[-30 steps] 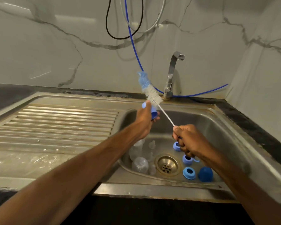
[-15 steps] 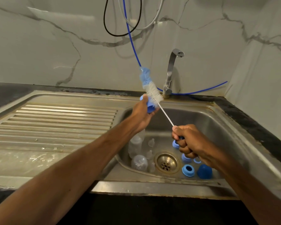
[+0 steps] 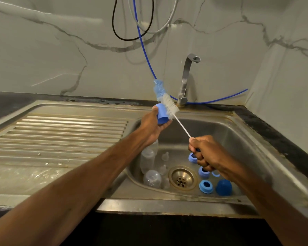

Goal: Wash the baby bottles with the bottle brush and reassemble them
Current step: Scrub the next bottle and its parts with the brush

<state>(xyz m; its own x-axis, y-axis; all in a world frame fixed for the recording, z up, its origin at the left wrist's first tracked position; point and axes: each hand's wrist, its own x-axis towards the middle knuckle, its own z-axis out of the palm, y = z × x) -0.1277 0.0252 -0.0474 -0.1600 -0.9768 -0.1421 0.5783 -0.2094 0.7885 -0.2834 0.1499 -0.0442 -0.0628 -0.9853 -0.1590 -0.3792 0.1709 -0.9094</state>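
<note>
The blue cap (image 3: pixel 161 115) was held up over the back left corner of the sink (image 3: pixel 238 139), with the thumb and fingers of the left hand (image 3: pixel 152 125) curled round it. The bottle brush (image 3: pixel 170 108) lay slantwise against the cap's right side. Its white bristles touched the outside and its blue sponge tip (image 3: pixel 158 87) reached past toward the wall. Whether any bristle was inside the cap could not be told. The right hand (image 3: pixel 205 154) was closed in a fist round the brush handle, lower and to the right.

Over the last second the bristles had slid along the cap, and more of the cap's side had come into view beyond the left hand's fingers. I judged this to be scrubbing under way on one small part among many. Both grips had stayed the same. The clear bottles (image 3: pixel 147 158), the teats (image 3: pixel 165 156), the blue rings (image 3: pixel 205 186) and the dark blue dome cap (image 3: pixel 223 187) lay round the drain (image 3: pixel 183 178) as before, so most of the washing and all the reassembly seemed still ahead. No water showed at the tap (image 3: pixel 186 80)
</note>
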